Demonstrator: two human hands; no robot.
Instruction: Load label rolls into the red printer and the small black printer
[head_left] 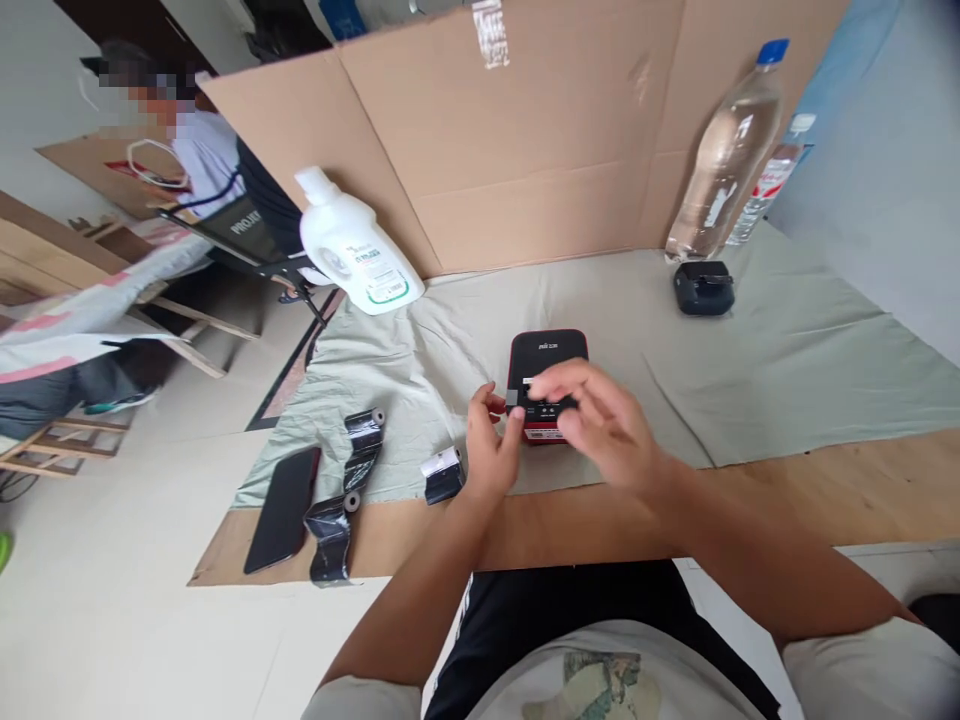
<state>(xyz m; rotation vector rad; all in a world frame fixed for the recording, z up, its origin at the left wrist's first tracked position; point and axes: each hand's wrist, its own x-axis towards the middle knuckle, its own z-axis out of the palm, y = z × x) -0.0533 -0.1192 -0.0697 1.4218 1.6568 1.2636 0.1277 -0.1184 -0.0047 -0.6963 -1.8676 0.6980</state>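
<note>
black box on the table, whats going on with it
A person seated at the table has both hands on a small black and red device lying on a pale cloth. The left hand steadies its left edge; the right hand hovers over its front, fingers on the controls. A phone, black film rolls and a white bottle lie to the left.

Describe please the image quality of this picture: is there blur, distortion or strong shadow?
Head view: light is soft and even, shadows faint; the right hand is motion-blurred over the black device; the left hand is sharper; wide-angle distortion tilts the clear bottle and white bottle.
</note>
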